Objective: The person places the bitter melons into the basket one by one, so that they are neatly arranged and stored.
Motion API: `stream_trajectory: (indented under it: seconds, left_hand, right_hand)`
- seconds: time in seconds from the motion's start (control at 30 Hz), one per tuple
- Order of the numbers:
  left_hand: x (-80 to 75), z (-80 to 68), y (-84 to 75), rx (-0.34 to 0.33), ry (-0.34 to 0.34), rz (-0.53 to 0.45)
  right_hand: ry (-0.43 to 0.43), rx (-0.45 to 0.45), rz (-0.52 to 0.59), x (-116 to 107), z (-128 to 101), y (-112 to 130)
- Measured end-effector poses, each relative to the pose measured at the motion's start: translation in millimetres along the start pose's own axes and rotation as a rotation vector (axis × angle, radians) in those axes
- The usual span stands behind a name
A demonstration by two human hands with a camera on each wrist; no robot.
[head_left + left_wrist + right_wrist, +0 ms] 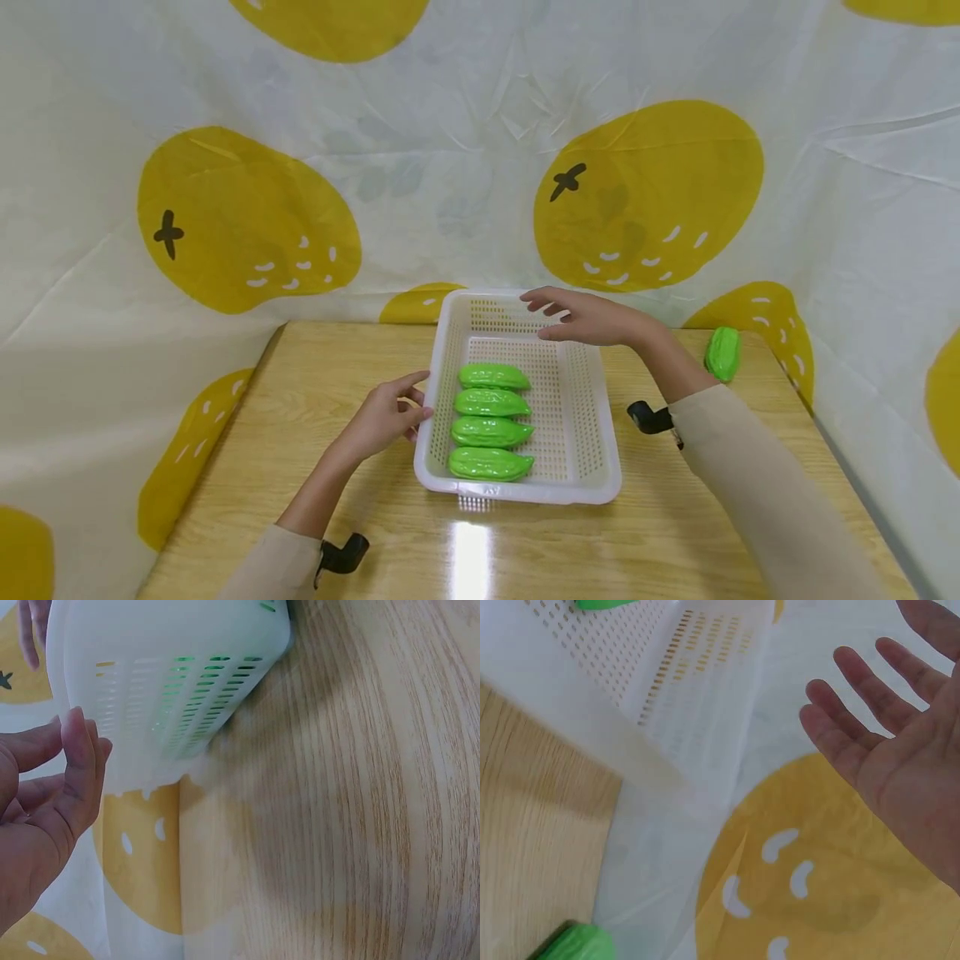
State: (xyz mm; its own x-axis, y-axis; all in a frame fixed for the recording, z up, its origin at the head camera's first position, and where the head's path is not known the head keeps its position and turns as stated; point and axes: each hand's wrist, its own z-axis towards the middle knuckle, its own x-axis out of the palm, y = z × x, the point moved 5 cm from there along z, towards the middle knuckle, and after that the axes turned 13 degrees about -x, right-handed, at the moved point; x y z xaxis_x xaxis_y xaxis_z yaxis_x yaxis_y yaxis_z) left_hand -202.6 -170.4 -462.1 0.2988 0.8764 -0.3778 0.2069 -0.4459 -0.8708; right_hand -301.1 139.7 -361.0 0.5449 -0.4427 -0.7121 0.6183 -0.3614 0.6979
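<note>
A white perforated basket stands on the wooden table. Several green bitter gourds lie in a row along its left side. My left hand is beside the basket's left wall, fingers loosely bent and holding nothing; whether it touches the wall I cannot tell. My right hand hovers open above the basket's far right corner, palm empty, fingers spread. Another green gourd lies on the table at the far right, behind my right forearm.
A white cloth with yellow orange prints hangs behind and beside the table. The table's right edge runs close to the cloth. Bare wood shows in front of and left of the basket.
</note>
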Motion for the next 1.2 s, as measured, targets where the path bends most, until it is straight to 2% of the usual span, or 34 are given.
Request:
stream_trajectory:
  seconds: [0.2,0.5,0.77,1.03,1.2]
  left_hand:
    - [-1.5,-1.7,4.9,-0.013,-0.008,0.004]
    - [-1.9,-1.6,3.1,-0.007,-0.011,0.0]
    - [-0.3,-0.2,3.3,-0.007,-0.008,-0.007]
    - [-0.4,-1.5,2.0,-0.008,-0.008,-0.016]
    - [-0.1,-1.3,-0.8,0.011,-0.005,-0.012]
  right_hand:
    - [-0.178,-0.011,0.01,-12,-32,-13]
    - [-0.373,0.105,-0.036,-35,-85,-49]
    - [-0.446,0.239,-0.045,-37,-121,-97]
    - [-0.55,0.341,-0.033,-32,-142,-140]
    - [-0.547,0.413,-0.081,-26,-156,-164]
